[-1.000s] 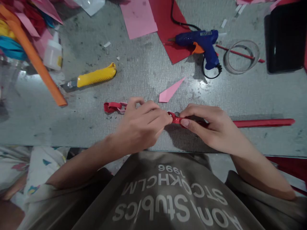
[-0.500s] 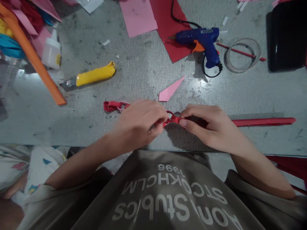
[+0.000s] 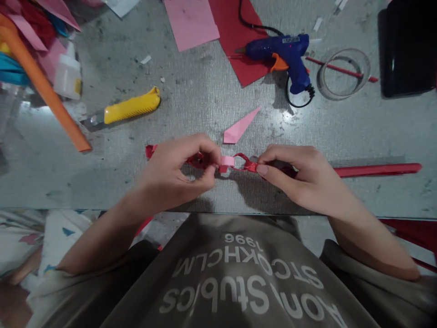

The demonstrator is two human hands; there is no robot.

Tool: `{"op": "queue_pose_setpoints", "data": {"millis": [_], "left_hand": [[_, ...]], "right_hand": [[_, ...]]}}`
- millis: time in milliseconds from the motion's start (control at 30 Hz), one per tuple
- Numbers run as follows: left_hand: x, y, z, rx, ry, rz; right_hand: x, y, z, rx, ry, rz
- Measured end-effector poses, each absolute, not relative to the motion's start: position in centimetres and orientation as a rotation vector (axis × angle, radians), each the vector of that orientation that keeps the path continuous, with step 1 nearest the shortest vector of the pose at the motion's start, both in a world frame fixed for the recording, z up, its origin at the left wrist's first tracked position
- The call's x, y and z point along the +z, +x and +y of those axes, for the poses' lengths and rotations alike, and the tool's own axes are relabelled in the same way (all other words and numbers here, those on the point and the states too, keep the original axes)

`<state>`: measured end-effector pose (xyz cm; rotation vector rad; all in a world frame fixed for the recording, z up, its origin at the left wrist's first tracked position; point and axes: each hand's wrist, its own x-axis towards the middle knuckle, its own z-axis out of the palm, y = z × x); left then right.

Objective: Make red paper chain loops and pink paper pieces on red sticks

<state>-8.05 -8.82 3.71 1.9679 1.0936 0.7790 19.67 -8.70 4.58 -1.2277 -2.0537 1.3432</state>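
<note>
A chain of red and pink paper links (image 3: pixel 227 161) stretches between my two hands, low over the table. My left hand (image 3: pixel 180 168) pinches it between thumb and forefinger beside a pink link, and its far left links come out behind that hand. My right hand (image 3: pixel 297 175) pinches the red link (image 3: pixel 251 167) at the other end. A long, narrow red paper stick (image 3: pixel 378 170) reaches out to the right from behind my right hand; whether it joins the chain is hidden. Just beyond the chain lies a pointed pink paper piece (image 3: pixel 241 126).
A yellow box cutter (image 3: pixel 132 108) lies at left, blade out, near an orange paper strip (image 3: pixel 58 95) and a glue bottle (image 3: pixel 68 75). At the back, a blue glue gun (image 3: pixel 278 50) rests partly on red paper (image 3: pixel 235 54). A tape ring (image 3: pixel 322 79) and black case (image 3: pixel 408 50) are right.
My left hand has moved left along the chain and turned, uncovering a pink link and more of the red ones. My right hand keeps its pinch at nearly the same spot.
</note>
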Motion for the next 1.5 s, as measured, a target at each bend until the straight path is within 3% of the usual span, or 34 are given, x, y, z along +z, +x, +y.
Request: {"op": "queue_pose_setpoints", "data": {"millis": [333,667,1000,1500], "left_hand": [[3.1,-9.6,-8.5,0.851,1.725,1.129],[4.1,-8.3,-9.0,0.802,1.951,1.026],[4.0,-6.7,-7.5,0.611,2.655,0.972],[4.5,-5.8,-7.0,0.670,2.567,0.858]], "right_hand": [[4.7,20.2,-8.5,1.298,-1.273,-1.974],[4.9,19.9,-8.6,1.347,-1.247,-1.982],[5.0,20.1,-8.7,1.408,-1.178,-1.933],[4.8,20.2,-8.8,1.446,-1.182,-1.951]]}}
